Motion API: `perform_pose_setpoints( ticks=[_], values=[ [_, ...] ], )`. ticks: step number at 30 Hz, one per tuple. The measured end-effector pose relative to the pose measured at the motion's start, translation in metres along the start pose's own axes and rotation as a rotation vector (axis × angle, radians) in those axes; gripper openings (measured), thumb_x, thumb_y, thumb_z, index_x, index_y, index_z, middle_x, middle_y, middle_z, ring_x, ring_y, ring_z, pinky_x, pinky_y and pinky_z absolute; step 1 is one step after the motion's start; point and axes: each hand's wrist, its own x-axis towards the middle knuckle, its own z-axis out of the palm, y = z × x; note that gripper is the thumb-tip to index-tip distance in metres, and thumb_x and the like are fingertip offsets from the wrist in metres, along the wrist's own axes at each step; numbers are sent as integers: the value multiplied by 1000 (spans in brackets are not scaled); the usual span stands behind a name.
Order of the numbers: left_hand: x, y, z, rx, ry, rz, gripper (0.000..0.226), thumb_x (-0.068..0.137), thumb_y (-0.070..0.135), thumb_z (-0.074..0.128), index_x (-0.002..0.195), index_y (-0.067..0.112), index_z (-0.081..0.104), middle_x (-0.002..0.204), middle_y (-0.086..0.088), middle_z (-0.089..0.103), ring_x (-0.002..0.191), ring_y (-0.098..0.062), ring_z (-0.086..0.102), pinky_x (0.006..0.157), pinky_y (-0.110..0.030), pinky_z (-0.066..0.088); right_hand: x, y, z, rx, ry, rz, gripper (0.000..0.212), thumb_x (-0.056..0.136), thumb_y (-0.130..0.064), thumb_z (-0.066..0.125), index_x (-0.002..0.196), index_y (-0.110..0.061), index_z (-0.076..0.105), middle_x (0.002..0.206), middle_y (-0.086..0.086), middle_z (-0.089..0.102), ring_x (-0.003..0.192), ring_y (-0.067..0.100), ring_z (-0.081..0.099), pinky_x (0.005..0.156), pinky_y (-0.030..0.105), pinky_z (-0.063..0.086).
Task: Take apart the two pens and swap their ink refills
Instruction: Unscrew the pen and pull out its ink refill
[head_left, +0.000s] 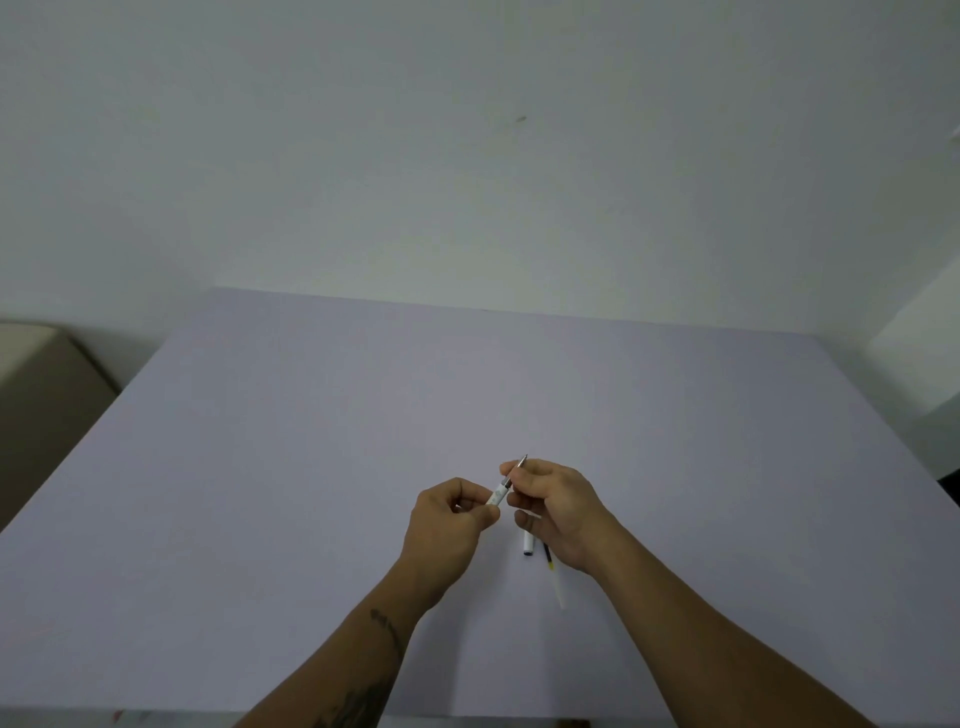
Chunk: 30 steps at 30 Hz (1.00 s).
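Note:
A white pen (500, 491) with a metal tip is held in the air above the table, tip pointing up and to the right. My left hand (451, 519) pinches its white barrel. My right hand (553, 506) grips the tip end. Below my right hand, a white pen part (528, 544) with a dark end lies on the table. Beside it lies a thin ink refill (554, 571) with a dark upper section and a clear lower one; its upper end is hidden under my right hand.
The pale lilac table (311, 467) reaches the white wall at the back. A beige-brown piece of furniture (41, 395) stands past the table's left edge. The table's front edge runs along the bottom of the view.

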Motion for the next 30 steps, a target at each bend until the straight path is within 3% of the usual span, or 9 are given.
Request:
perform_pose_setpoints(
  ticks=[5,10,14,19,24,30],
  values=[
    [-2,0,2,8,-4,-4,6,83,10,70,79,13,73,63,2,59,61,-12,50,61,-25,46,2,1,6,-68,71,4,23,92,-21,68,72,-11,62,72,3,60,70,16,57,64,32,49],
    [-1,3,0,9,-6,-1,4,83,9,70,80,11,73,64,2,58,62,-13,50,62,-26,46,0,-4,5,-37,6,39,17,91,-23,67,84,-8,67,76,4,56,73,19,58,64,32,48],
    [0,3,-2,6,-1,-1,4,83,9,70,79,11,73,63,2,58,61,-12,49,60,-25,44,-1,-7,0,78,-67,43,20,95,-16,60,98,-8,78,79,2,66,77,19,60,67,31,50],
    [1,2,2,11,-12,7,5,84,9,70,81,11,73,64,1,58,60,-11,50,59,-23,46,2,-6,3,6,5,16,22,93,-18,65,74,-8,68,75,5,62,76,18,58,67,32,50],
    [2,1,4,7,-19,-4,6,83,10,70,79,13,73,63,1,59,59,-10,50,59,-23,45,4,-5,5,-104,59,-16,26,92,-26,68,72,-11,59,67,1,58,68,15,58,64,31,51],
    [6,6,3,9,5,6,4,83,10,71,80,12,73,63,1,59,60,-12,50,59,-25,45,1,-7,-2,64,-24,3,19,96,-17,61,98,-9,78,82,2,69,79,19,60,69,32,51]
  ],
)
